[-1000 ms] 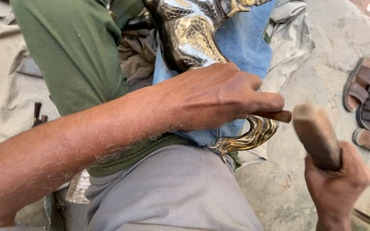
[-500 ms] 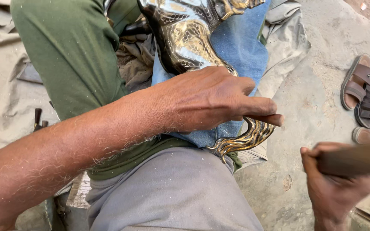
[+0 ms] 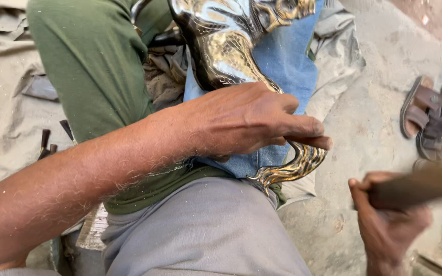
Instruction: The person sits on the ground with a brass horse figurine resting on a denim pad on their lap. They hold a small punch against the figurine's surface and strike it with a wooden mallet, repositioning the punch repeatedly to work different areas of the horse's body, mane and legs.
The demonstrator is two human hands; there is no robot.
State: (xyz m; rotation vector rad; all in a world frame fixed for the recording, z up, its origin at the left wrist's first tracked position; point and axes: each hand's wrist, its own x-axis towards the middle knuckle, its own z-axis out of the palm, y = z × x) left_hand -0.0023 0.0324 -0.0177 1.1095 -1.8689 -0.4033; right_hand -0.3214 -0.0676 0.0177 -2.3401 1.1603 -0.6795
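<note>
A shiny brass and dark metal sculpture (image 3: 226, 46) rests across my lap on a blue cloth (image 3: 287, 61). Its curled, ridged golden tip (image 3: 295, 166) sticks out beyond the cloth. My left hand (image 3: 246, 120) lies over the sculpture and pinches a thin rod-like tool (image 3: 310, 140) against that tip. My right hand (image 3: 390, 225) at the lower right grips a wooden mallet (image 3: 418, 186), which is blurred and lies nearly level, to the right of the tip.
My legs are in green (image 3: 88, 61) and grey (image 3: 200, 230) trousers. Brown sandals (image 3: 428, 120) lie on the concrete floor (image 3: 369, 102) at right. A few small dark tools (image 3: 47, 143) rest on beige cloth at left.
The mallet in my right hand has swung from upright down to nearly level. My left hand has stayed on the sculpture.
</note>
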